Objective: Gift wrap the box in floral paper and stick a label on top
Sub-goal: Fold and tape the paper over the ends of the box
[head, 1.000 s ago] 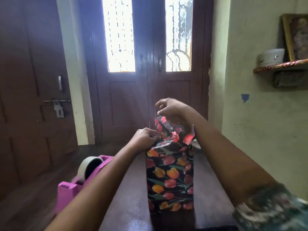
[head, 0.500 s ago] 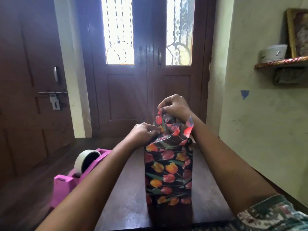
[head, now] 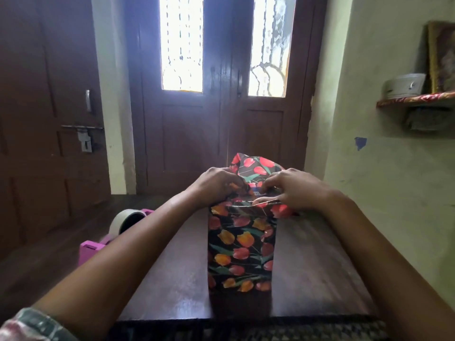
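The left hand (head: 216,185) and right hand (head: 294,189) curl their fingers onto the loose floral paper (head: 256,166) atop the box (head: 241,247), seemingly pinching its folds. The box stands upright on the wooden table (head: 312,267), with a pink tape dispenser (head: 92,247) to its left.

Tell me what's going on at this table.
A person is wrapping an upright box in floral paper on the table. The left hand grips the paper at the top left corner, and the right hand pinches the near fold. The far flap stands up, not yet folded down. A tape dispenser sits to the left. No label shows.
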